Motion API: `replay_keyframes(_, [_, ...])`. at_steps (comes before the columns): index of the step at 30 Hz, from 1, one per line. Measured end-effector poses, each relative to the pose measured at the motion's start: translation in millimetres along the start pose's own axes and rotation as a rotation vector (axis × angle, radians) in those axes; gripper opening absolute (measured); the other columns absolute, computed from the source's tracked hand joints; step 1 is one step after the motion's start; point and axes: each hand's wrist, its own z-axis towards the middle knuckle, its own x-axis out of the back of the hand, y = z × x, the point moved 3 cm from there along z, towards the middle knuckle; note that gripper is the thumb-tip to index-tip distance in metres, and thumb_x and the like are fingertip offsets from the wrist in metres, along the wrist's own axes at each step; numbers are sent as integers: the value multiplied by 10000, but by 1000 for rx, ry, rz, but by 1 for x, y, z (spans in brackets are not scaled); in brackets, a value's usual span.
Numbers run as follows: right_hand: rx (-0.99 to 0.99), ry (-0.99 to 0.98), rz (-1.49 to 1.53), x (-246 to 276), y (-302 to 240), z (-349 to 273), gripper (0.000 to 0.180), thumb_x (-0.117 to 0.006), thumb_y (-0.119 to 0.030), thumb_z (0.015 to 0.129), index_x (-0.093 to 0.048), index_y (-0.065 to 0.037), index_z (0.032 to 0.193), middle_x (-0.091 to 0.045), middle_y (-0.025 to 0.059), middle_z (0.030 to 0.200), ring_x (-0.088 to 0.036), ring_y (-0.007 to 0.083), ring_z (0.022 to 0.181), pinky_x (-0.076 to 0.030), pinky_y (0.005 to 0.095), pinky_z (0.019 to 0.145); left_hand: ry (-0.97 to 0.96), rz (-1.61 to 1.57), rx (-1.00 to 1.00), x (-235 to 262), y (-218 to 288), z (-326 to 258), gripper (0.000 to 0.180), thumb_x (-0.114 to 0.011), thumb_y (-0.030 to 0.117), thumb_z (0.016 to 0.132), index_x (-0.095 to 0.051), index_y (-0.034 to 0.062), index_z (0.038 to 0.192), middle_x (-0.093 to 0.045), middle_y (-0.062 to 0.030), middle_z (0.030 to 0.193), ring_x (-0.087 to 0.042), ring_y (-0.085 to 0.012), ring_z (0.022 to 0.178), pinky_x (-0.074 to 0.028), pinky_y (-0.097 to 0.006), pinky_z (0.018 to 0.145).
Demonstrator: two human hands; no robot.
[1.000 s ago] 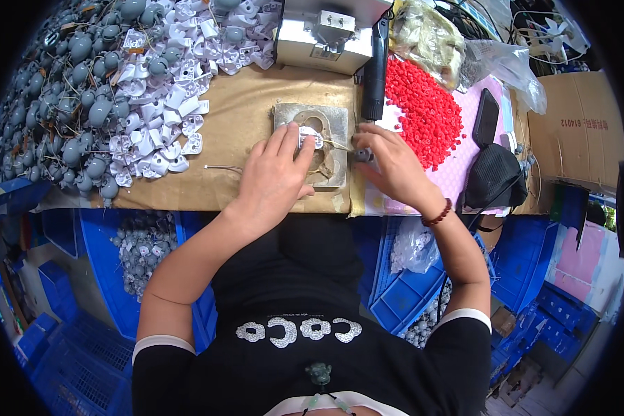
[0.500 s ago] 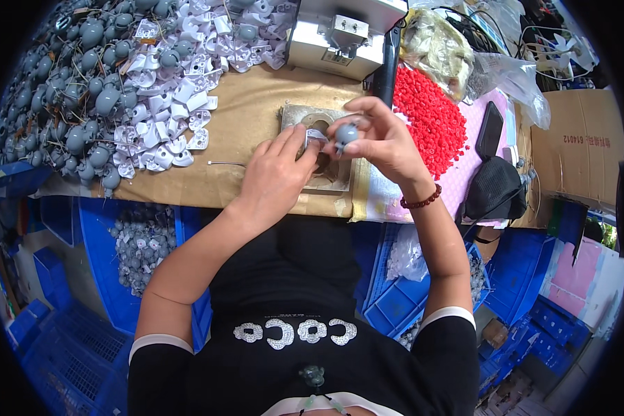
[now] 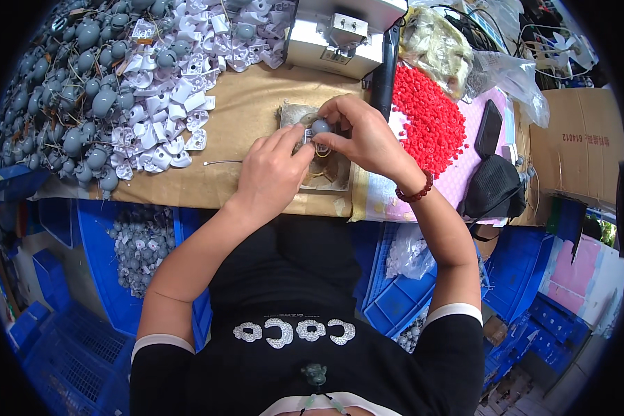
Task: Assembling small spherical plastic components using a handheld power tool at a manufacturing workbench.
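My right hand (image 3: 371,139) pinches a small grey ball-shaped part (image 3: 319,127) between thumb and fingers. Closed beside it, my left hand (image 3: 274,165) holds a white plastic piece (image 3: 308,134), mostly covered by the fingertips. Ball and white piece meet or nearly touch; the exact contact is hidden. A thin yellowish wire loop (image 3: 322,153) shows just below them. Both hands are over a square metal plate (image 3: 336,182) with rounded recesses, lying on the brown table covering.
Grey ball parts (image 3: 76,104) and white plastic pieces (image 3: 170,132) heap at the left. A metal device (image 3: 336,52) stands behind the plate. To the right are small red parts (image 3: 430,121), a phone (image 3: 489,130) and a black pouch (image 3: 496,188). Blue crates (image 3: 104,277) sit below the table.
My right hand has moved left and brought the grey ball against or close to the white piece. My left hand stays nearly in place.
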Motion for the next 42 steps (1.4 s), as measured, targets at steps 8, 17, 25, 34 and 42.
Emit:
replay_keyframes(8, [61, 84, -43, -1, 6, -8, 377, -793, -142, 791, -615, -71, 1117, -634, 111, 903, -643, 317, 866, -518, 411, 726, 3, -21, 11, 1, 1, 4, 160, -738, 97, 814, -682, 60, 960, -667, -121, 1094, -663, -308, 1009, -531, -408, 827])
replay_keyframes(17, [-197, -239, -115, 5, -4, 6, 313, -730, -207, 843, -622, -71, 1103, -723, 127, 840, -689, 346, 815, -523, 445, 716, -108, -65, 166, 5, 0, 30, 344, -747, 98, 791, -609, 66, 1105, -631, -88, 1001, -605, -304, 949, -507, -411, 821])
replay_keyframes(25, [-15, 115, 95, 19, 18, 2, 305, -727, -136, 847, -652, -39, 1126, -702, 141, 956, -684, 275, 798, -543, 383, 727, -124, -31, 153, -2, -2, 30, 344, -732, 87, 762, -632, 81, 1090, -617, -78, 992, -586, -294, 971, -500, -413, 836])
replay_keyframes(34, [-446, 479, -283, 42, 93, 29, 721, -682, -284, 860, -384, 12, 1446, -703, 263, 1026, -704, 389, 884, -553, 453, 788, -77, -113, 152, -2, -3, 30, 303, -734, 89, 753, -646, 77, 1043, -615, -78, 975, -579, -288, 948, -497, -410, 828])
replay_keyframes(42, [184, 1011, 322, 86, 31, 13, 698, -760, -36, 828, -370, 16, 1405, -630, 94, 958, -651, 161, 785, -541, 283, 695, -83, -110, 165, -4, -5, 31, 309, -739, 88, 743, -644, 70, 1036, -614, -81, 968, -578, -301, 947, -496, -416, 821])
